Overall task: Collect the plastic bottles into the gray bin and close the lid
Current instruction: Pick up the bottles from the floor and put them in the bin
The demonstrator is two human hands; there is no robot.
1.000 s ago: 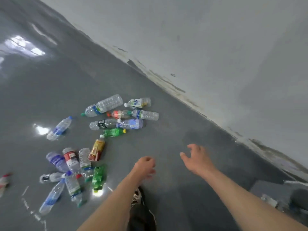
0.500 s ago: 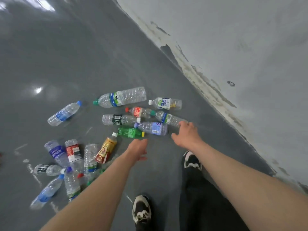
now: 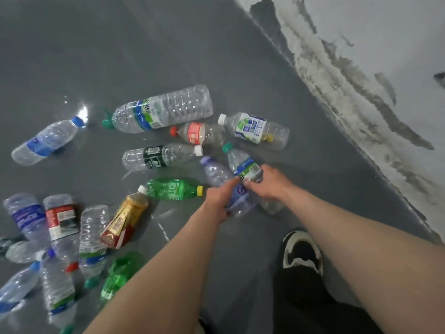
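Several empty plastic bottles lie scattered on a grey floor. My left hand (image 3: 220, 197) grips a clear bottle with a purple label and purple cap (image 3: 218, 173). My right hand (image 3: 269, 183) closes on a clear bottle with a blue-green label and teal cap (image 3: 240, 162) beside it. Close by lie a green bottle (image 3: 172, 189), a black-labelled bottle (image 3: 156, 156), a red-capped bottle (image 3: 199, 133), a white-labelled bottle (image 3: 254, 128) and a large clear bottle (image 3: 163, 109). The gray bin is out of view.
More bottles cluster at lower left, among them a gold-and-red one (image 3: 122, 219) and a second green one (image 3: 118, 276). A lone blue-labelled bottle (image 3: 45, 141) lies at left. A stained white wall (image 3: 361, 56) runs along the right. My shoe (image 3: 302, 251) stands by my right arm.
I have bent closer to the floor. Both hands reached forward from open air onto the two bottles nearest the wall and closed on them.
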